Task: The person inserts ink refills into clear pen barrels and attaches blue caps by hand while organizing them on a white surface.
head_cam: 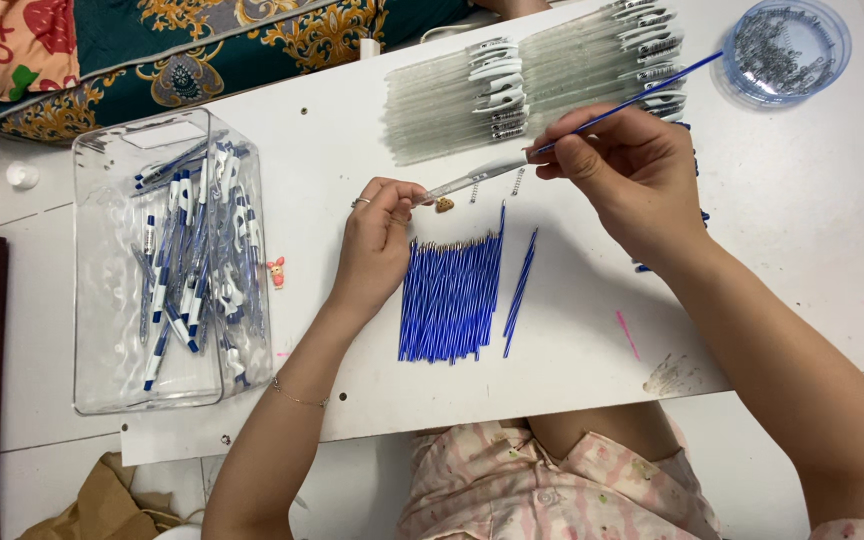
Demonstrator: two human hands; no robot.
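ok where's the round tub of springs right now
In the head view, the round clear tub of springs sits at the table's far right corner, just right of the rows of pen barrels and beyond the right hand.

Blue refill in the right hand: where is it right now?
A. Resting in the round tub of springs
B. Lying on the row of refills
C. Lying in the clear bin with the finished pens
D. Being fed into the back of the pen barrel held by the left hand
D: the right hand pinches the blue refill, its lower end entering the pen barrel that the left hand holds by the tip.

Blue refills (449,298), white table (802,230), pink floral trousers (552,490).
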